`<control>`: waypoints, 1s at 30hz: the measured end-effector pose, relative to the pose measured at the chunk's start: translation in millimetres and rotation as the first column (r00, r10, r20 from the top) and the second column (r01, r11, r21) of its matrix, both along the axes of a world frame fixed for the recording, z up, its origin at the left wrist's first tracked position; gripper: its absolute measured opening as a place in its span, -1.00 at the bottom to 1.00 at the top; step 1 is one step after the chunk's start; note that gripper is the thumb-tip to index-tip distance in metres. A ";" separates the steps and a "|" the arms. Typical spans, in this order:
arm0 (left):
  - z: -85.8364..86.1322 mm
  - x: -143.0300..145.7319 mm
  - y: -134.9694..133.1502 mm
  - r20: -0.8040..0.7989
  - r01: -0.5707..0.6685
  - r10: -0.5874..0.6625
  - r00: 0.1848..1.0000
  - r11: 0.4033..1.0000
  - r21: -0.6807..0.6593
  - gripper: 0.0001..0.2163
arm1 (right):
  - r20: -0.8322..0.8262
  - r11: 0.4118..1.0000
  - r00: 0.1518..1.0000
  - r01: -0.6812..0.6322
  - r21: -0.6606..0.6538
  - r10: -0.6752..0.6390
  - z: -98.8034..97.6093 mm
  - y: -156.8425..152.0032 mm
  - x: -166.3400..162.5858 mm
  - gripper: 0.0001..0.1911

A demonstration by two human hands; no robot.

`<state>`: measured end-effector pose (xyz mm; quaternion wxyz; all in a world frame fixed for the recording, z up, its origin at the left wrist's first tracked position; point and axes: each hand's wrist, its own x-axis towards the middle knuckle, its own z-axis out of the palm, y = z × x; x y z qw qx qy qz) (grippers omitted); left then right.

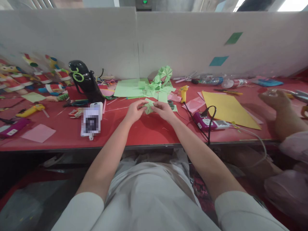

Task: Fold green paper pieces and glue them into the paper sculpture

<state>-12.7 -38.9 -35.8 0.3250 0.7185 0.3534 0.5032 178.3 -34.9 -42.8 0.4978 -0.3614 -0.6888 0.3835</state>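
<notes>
At the centre of the frame, a small green paper (pixel 149 108) is held above the red table (pixel 146 133), pinched at its left edge by the left hand (pixel 134 111) and at its right by the right hand (pixel 164 111), thumbs and fingertips closed on it. It looks creased and, I judge, partly folded; the fingers cover too much to tell how many folds are made. Just above it in the frame lies a heap of folded green pieces (pixel 156 85), topped by a pleated, fan-like round (pixel 166 72), so some folding appears done. The held paper is apart from that heap. A larger green sheet (pixel 124 88), left of the heap, lies flat, apparently unworked. How much folding is left cannot be told.
</notes>
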 end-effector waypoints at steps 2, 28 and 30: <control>-0.9 -0.6 0.8 -0.016 -0.007 0.007 1.000 1.000 -0.008 -0.76 | 0.009 1.000 1.000 0.016 0.012 -0.017 0.4 -0.4 0.1 -0.68; 5.1 1.8 -2.6 -0.063 -0.089 0.098 0.993 0.987 0.131 -0.81 | -0.030 0.995 0.999 0.044 0.085 -0.042 2.9 -5.4 -1.7 -0.66; 5.4 1.6 -3.2 -0.076 -0.076 0.088 0.993 0.986 0.151 -0.80 | -0.044 0.994 0.998 0.039 0.100 -0.035 0.2 -3.6 -1.4 -0.67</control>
